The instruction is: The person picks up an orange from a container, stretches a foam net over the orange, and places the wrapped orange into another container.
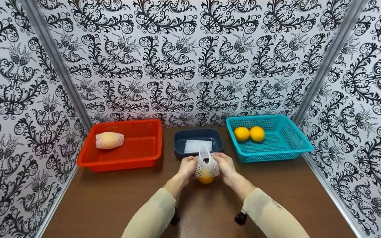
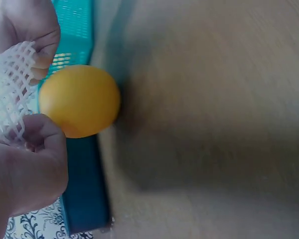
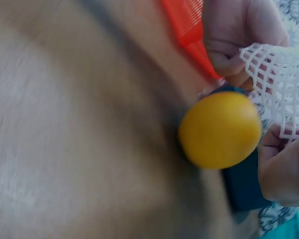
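Both hands hold a white foam fruit net [image 1: 207,168] at the middle of the table. The left hand [image 1: 187,167] pinches one side of it, and the right hand [image 1: 224,165] pinches the opposite side. Between them the net's mouth is stretched wide in the wrist views. A bare orange [image 2: 82,102] sits just below the net, close over the table. In the head view the net overlaps its upper part. In the right wrist view, the same orange [image 3: 220,130] shows whole beside the net's edge.
To the left, a red basket [image 1: 127,162] contains a fruit in a foam net [image 1: 110,140]. Behind the hands, a dark blue tray [image 1: 179,137] holds white netting [image 1: 198,146]. At right, two oranges [image 1: 249,134] lie in a teal basket [image 1: 276,156]. Patterned walls [image 1: 184,66] enclose the table [image 1: 111,205].
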{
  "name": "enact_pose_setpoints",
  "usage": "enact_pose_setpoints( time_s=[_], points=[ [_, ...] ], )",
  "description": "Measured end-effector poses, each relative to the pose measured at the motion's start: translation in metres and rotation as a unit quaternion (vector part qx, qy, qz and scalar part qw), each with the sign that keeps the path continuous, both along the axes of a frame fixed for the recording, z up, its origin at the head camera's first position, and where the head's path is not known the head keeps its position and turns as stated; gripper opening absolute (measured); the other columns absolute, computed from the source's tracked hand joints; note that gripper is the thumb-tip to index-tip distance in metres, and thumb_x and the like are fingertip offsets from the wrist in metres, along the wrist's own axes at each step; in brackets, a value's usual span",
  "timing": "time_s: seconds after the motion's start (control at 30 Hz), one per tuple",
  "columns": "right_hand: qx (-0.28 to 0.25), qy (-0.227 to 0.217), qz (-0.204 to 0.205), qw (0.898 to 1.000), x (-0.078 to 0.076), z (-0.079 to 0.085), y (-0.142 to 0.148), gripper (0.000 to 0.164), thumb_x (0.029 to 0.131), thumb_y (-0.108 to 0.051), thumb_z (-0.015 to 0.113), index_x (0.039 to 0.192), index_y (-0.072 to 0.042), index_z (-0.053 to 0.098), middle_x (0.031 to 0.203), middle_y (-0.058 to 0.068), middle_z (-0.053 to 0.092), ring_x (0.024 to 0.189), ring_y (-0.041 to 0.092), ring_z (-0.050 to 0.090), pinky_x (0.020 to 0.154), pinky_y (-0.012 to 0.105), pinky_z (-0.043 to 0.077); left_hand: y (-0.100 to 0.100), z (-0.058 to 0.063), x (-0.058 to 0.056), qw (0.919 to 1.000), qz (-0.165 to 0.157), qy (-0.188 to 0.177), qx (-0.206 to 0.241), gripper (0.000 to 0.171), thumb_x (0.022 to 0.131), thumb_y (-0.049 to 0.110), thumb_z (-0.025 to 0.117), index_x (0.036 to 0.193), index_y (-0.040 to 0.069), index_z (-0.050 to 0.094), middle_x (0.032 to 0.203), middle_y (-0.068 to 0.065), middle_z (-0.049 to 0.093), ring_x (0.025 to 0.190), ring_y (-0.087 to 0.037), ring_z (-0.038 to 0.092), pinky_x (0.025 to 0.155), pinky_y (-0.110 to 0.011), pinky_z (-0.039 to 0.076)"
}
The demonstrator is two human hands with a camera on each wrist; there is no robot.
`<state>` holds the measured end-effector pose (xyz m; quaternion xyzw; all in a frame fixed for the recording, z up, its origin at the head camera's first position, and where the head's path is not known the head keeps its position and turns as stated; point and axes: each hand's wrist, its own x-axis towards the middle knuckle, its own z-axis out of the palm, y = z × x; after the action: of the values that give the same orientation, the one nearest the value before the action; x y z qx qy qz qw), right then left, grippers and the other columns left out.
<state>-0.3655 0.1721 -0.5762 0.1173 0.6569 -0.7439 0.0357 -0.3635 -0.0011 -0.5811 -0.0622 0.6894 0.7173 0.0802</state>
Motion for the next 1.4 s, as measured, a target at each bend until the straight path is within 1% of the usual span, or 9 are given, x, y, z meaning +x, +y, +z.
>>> enact_pose_setpoints(
  time_s=[0.23,0.43,0.63,0.83,0.9,1.07,1.13,1.23,1.4],
  points=[
    [0.085,-0.002,-0.033,0.996,-0.005,-0.026,0.004,0.021,0.108,-0.021,0.068,0.115,-0.004,0.079,0.107,0.005,0.076,0.103,0.020,0.064,0.085,0.029,0.050,0.000,-0.100,-0.067,0.9879,0.035,0.039,-0.146,0.024,0.104,0.031,0.067,0.088,0.016,0.076,0.097,-0.010,0.071,0.086,-0.022,0.069,0.061,-0.038,0.061],
    [0.160,0.021,-0.039,0.986,-0.003,-0.040,0.002,0.027,0.110,-0.021,0.067,0.119,0.002,0.078,0.123,0.019,0.078,0.120,0.032,0.068,0.099,0.032,0.051,0.004,-0.121,-0.070,0.9673,0.062,0.079,-0.233,0.025,0.107,0.030,0.067,0.090,0.015,0.077,0.097,-0.009,0.078,0.097,-0.026,0.072,0.090,-0.043,0.061],
    [0.223,0.024,-0.059,0.973,-0.002,-0.048,0.002,0.029,0.106,-0.023,0.071,0.116,0.002,0.083,0.121,0.022,0.082,0.119,0.038,0.073,0.108,0.046,0.056,0.010,-0.115,-0.053,0.9533,0.082,0.091,-0.276,0.025,0.109,0.028,0.065,0.096,0.010,0.076,0.100,-0.012,0.080,0.102,-0.034,0.076,0.098,-0.051,0.061],
    [0.286,-0.008,-0.040,0.957,-0.031,-0.098,0.015,0.045,0.104,-0.048,0.069,0.111,-0.009,0.089,0.119,0.017,0.085,0.110,0.033,0.076,0.102,0.047,0.060,0.012,-0.113,-0.045,0.9461,0.109,0.085,-0.293,0.027,0.109,0.027,0.063,0.099,0.006,0.076,0.102,-0.018,0.082,0.104,-0.041,0.078,0.099,-0.053,0.063],
    [0.282,-0.020,-0.036,0.958,-0.038,-0.112,0.016,0.048,0.103,-0.052,0.068,0.111,-0.010,0.089,0.122,0.017,0.085,0.112,0.032,0.077,0.105,0.050,0.060,0.011,-0.113,-0.044,0.9494,0.111,0.079,-0.283,0.028,0.110,0.027,0.062,0.099,0.004,0.076,0.102,-0.020,0.081,0.102,-0.040,0.078,0.094,-0.050,0.065],
    [0.247,-0.029,-0.033,0.968,-0.050,-0.126,0.020,0.049,0.102,-0.056,0.068,0.111,-0.012,0.088,0.126,0.017,0.083,0.117,0.033,0.074,0.109,0.054,0.057,0.010,-0.098,-0.035,0.9866,0.085,-0.004,-0.140,0.034,0.113,0.026,0.052,0.112,-0.002,0.070,0.106,-0.023,0.072,0.086,-0.034,0.074,0.065,-0.046,0.069],
    [0.244,-0.025,-0.035,0.969,-0.051,-0.122,0.019,0.047,0.102,-0.058,0.069,0.109,-0.015,0.088,0.126,0.015,0.082,0.118,0.032,0.072,0.107,0.051,0.056,0.008,-0.079,-0.024,0.9947,0.073,-0.048,-0.054,0.037,0.115,0.027,0.047,0.123,-0.004,0.065,0.110,-0.023,0.067,0.081,-0.032,0.073,0.060,-0.048,0.068],
    [0.250,-0.019,-0.041,0.967,-0.044,-0.105,0.013,0.041,0.100,-0.060,0.069,0.095,-0.022,0.085,0.115,0.008,0.081,0.111,0.026,0.070,0.097,0.041,0.056,0.006,-0.049,-0.005,0.9948,0.061,-0.076,0.030,0.039,0.117,0.023,0.039,0.133,-0.007,0.058,0.110,-0.022,0.064,0.078,-0.031,0.073,0.065,-0.049,0.069],
    [0.258,0.039,-0.063,0.963,0.004,-0.031,-0.014,0.043,0.105,-0.046,0.069,0.074,-0.017,0.070,0.084,0.002,0.070,0.086,0.018,0.060,0.078,0.034,0.051,-0.003,-0.023,0.010,0.9897,0.050,-0.077,0.110,0.033,0.115,0.019,0.039,0.126,-0.003,0.060,0.106,-0.014,0.062,0.085,-0.028,0.069,0.077,-0.052,0.068]
  ],
)
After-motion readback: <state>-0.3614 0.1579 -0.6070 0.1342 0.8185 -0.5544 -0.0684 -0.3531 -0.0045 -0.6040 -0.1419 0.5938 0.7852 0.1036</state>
